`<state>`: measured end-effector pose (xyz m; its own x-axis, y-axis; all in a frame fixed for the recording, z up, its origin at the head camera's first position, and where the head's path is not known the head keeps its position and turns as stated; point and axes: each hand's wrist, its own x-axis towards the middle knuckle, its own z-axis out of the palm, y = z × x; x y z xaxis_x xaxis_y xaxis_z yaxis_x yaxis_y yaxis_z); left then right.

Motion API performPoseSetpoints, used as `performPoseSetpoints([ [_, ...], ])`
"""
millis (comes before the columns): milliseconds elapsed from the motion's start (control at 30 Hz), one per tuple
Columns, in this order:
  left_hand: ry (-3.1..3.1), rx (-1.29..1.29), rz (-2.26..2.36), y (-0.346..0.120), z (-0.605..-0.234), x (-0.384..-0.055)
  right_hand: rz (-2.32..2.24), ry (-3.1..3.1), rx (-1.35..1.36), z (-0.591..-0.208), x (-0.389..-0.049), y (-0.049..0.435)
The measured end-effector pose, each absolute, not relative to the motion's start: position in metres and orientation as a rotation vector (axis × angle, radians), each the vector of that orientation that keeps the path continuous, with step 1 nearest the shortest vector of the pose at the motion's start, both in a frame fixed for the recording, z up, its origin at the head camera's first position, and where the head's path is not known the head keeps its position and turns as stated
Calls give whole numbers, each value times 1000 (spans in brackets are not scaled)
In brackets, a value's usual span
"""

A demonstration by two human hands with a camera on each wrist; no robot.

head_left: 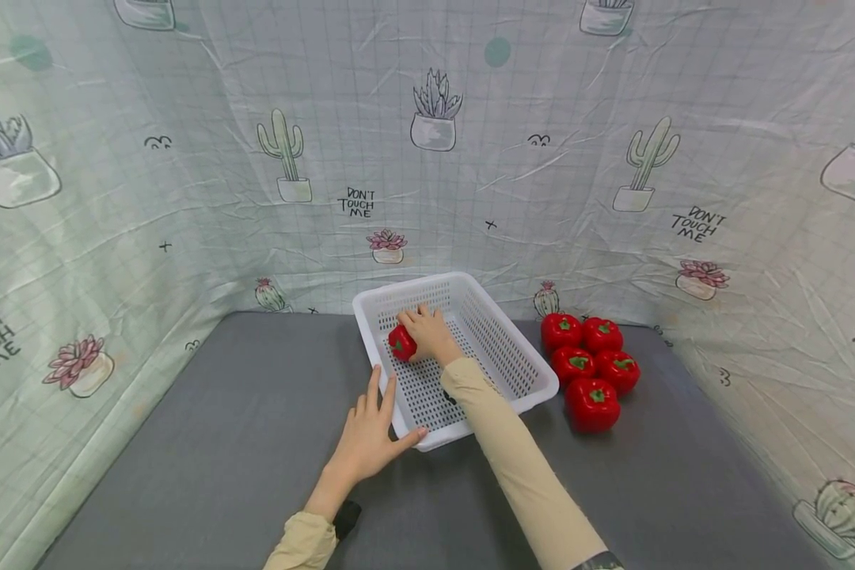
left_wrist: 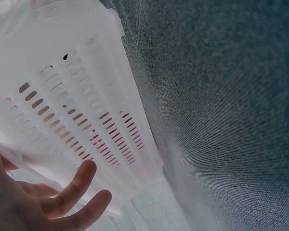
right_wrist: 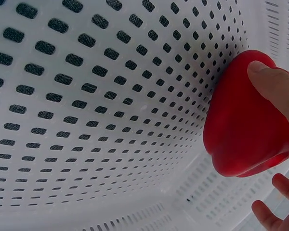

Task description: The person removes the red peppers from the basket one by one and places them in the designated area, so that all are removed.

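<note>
Inside the white plastic basket, near its left wall, my right hand holds a red bell pepper. In the right wrist view the thumb presses on the side of this pepper, whose lower end is close to the perforated floor. Its other fingers are mostly hidden there. My left hand is at the basket's near left corner, with fingers spread along the rim. From the left wrist, its fingers show outside the slotted side wall, and red shows through the slots.
Right of the basket, several red bell peppers stand grouped on the dark grey table, green stems visible. A patterned curtain hangs behind the table and along both sides.
</note>
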<state>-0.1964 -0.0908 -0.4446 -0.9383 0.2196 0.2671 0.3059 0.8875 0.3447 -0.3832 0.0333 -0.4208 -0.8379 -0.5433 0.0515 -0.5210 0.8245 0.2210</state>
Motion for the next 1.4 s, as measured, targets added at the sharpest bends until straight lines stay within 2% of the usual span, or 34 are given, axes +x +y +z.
performPoseSetpoints([
  [800, -2839, -399, -575, -91, -443, -196, -257, -2860, 973, -391, -374, 47],
  [1400, -2852, -393, -587, -91, -444, -196, -254, -2661, 1169, -353, -348, 57],
])
